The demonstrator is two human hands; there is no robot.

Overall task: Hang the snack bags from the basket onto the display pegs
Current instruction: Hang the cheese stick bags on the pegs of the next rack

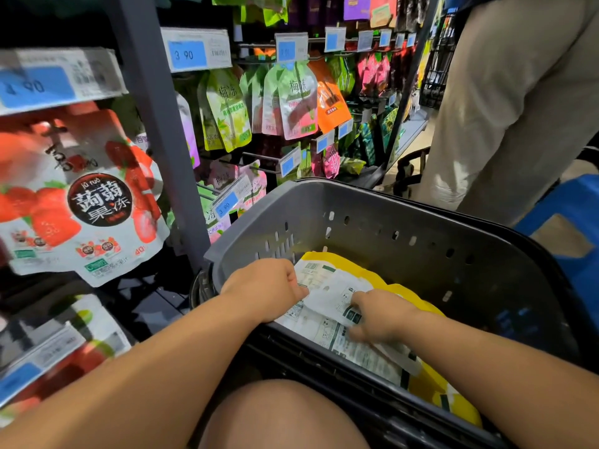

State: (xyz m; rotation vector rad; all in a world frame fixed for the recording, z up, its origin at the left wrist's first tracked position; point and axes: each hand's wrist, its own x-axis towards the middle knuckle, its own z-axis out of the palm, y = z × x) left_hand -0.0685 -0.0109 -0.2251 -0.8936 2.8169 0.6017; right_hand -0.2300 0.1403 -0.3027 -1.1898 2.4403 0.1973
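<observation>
A grey plastic basket (372,218) sits in front of my knee and holds several yellow-and-white snack bags (327,280) lying back side up. Both my hands are inside it. My left hand (265,286) has its fingers curled round the left edge of the top bag. Fingers of my right hand (379,314) are bent down, pinching the same bag's lower right part. Display pegs (259,158) with hanging bags and blue price tags fill the shelving to the left and behind the basket.
A grey upright post (155,124) divides the shelving. Large strawberry jelly bags (81,196) hang close at the left. A person in beige trousers (505,102) stands at the right, beside a blue stool (570,222). My bare knee (278,416) is at the bottom.
</observation>
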